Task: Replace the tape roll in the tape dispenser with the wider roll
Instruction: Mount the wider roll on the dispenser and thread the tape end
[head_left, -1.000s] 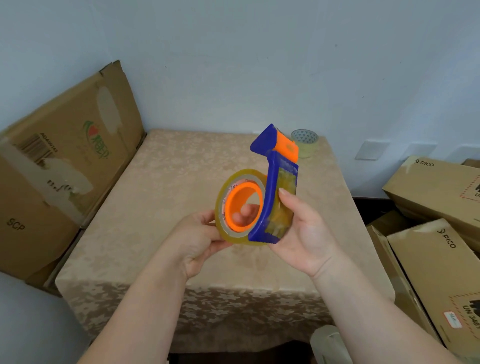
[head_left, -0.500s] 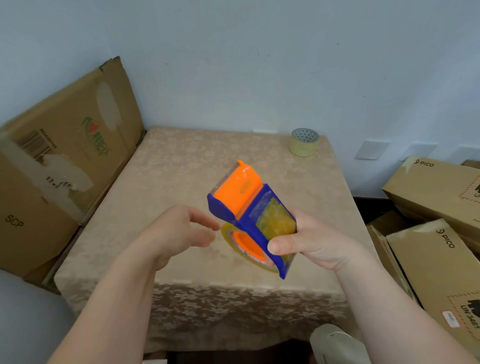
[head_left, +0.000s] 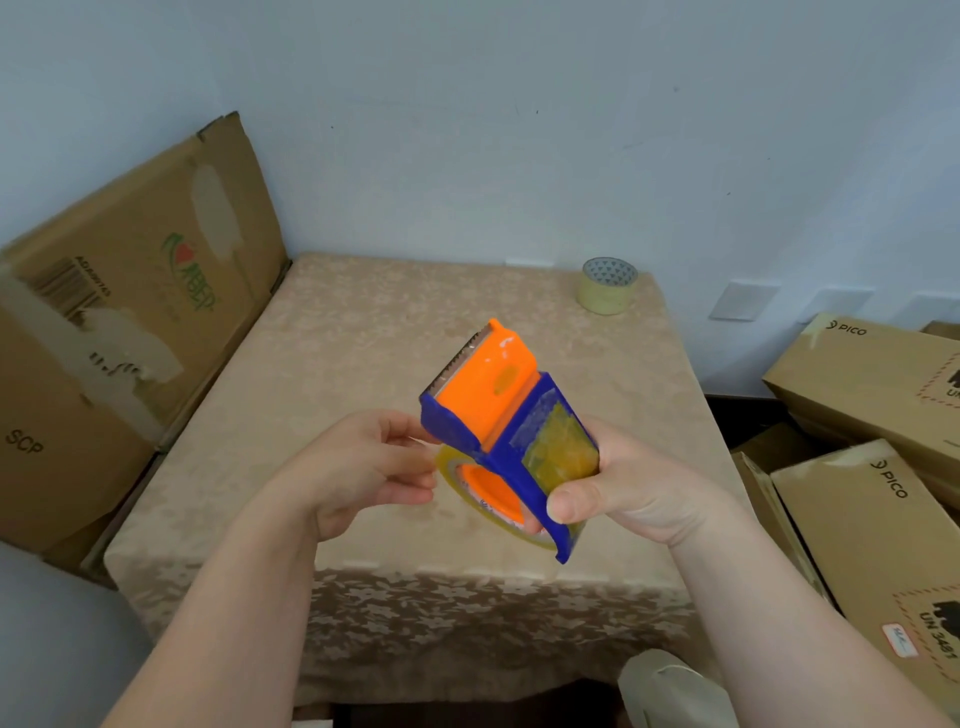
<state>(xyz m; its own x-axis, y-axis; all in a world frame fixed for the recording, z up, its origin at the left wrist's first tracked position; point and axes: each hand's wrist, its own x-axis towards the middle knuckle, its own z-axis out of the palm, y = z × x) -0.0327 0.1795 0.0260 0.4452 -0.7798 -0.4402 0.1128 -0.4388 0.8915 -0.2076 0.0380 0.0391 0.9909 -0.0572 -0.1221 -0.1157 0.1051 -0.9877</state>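
My right hand grips the blue and orange tape dispenser by its blue body, holding it tilted above the table with the serrated blade end up and away from me. A yellowish tape roll on an orange hub sits in the dispenser's underside, mostly hidden by the body. The fingertips of my left hand pinch at the roll's left edge; whether they hold a tape end is too small to tell. A second tape roll, pale yellow with a patterned core, stands at the table's far right corner.
The table wears a beige patterned cloth. A large flattened cardboard box leans against the wall on the left. Stacked cardboard boxes crowd the floor on the right. A pale object sits low at the front edge.
The dispenser was turned from side-on, roll facing me, to blade-up with the roll underneath. My left hand let go of the roll, then came back to its left edge.
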